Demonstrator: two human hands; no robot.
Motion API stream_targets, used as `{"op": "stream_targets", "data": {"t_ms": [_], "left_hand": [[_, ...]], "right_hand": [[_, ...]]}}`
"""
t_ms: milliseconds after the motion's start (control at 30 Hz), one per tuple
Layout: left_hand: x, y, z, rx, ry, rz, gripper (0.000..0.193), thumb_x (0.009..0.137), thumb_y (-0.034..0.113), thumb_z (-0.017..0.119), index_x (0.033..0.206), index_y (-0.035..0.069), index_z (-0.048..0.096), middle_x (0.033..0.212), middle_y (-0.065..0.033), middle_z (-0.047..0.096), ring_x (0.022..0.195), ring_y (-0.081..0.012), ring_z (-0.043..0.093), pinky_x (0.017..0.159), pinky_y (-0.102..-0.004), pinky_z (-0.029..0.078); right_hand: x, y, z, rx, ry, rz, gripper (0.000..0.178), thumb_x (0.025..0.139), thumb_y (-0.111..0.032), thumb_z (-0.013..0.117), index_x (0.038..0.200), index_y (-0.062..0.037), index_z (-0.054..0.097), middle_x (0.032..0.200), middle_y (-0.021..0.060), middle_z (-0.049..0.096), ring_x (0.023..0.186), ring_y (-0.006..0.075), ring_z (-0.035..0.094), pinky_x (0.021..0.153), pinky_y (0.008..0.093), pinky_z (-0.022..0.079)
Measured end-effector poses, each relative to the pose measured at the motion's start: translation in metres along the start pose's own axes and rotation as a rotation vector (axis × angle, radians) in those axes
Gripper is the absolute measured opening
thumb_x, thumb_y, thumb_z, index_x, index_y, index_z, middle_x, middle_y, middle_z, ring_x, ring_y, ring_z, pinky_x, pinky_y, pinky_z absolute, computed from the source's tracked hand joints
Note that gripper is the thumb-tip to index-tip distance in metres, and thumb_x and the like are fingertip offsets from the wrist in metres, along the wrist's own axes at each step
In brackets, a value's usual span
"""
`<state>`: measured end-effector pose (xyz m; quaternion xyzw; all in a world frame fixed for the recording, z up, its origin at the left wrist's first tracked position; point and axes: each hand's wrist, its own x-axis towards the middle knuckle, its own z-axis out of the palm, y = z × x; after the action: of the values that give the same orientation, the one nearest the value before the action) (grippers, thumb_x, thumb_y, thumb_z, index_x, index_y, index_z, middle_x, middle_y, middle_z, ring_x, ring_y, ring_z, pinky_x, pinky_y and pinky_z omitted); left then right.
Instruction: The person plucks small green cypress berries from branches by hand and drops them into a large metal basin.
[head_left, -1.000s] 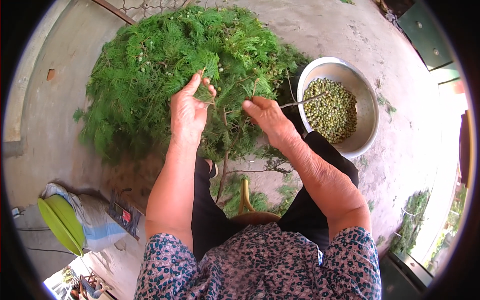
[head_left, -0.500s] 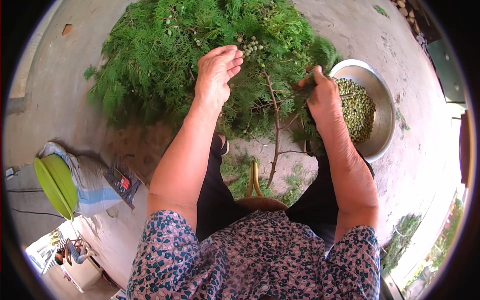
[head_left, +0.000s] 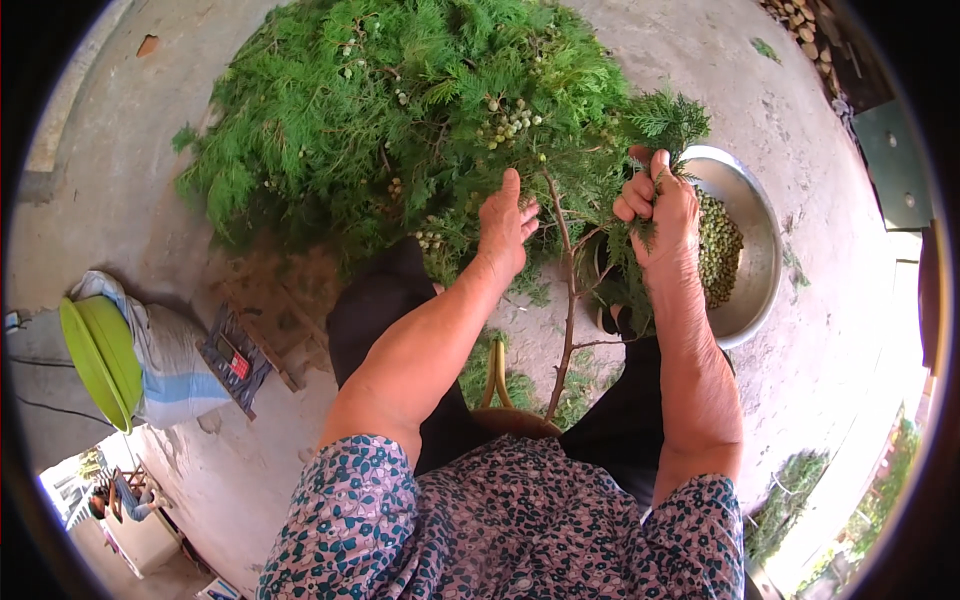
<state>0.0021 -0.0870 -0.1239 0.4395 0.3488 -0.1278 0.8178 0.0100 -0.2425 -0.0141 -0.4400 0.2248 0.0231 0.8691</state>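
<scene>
Green sprig [head_left: 671, 119], feathery and flat, points up my feed, long axis tilted slightly right; right hand [head_left: 668, 208] pinches it, left hand [head_left: 505, 228] loosely spread.

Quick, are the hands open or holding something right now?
Left hand: loosely open, near the brown stem.
Right hand: closed, holding a green sprig.

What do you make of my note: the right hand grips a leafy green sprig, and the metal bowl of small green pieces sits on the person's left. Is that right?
Not quite: the head view shows the metal bowl of small green pieces on the person's right. The rest stands: the right hand grips a leafy green sprig.
</scene>
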Motion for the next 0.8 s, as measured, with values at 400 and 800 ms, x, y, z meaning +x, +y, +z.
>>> {"op": "stream_targets", "data": {"t_ms": [400,800], "left_hand": [[0.003,0.013,0.028,-0.128,-0.081,-0.138,0.021,0.083,0.027,0.062,0.094,0.011,0.054,0.079,-0.0026,0.053,0.059,-0.0136,0.045,0.052,-0.0266,0.043],[-0.010,0.066,0.043,-0.127,-0.204,0.032,0.017,0.076,0.009,0.065,0.093,0.009,0.061,0.087,-0.0022,0.062,0.075,-0.0139,0.051,0.069,-0.0280,0.037]], "right_hand": [[-0.032,-0.022,0.001,-0.115,-0.261,-0.069,0.041,0.096,-0.034,0.036,0.107,0.0038,0.047,0.050,-0.0052,0.022,0.040,0.0059,0.021,0.041,0.0228,0.023],[-0.020,-0.042,-0.024,-0.019,-0.532,-0.378,0.038,0.094,-0.035,0.036,0.088,-0.0002,0.050,0.052,-0.0033,0.027,0.043,0.0083,0.027,0.045,0.0246,0.031]]}}
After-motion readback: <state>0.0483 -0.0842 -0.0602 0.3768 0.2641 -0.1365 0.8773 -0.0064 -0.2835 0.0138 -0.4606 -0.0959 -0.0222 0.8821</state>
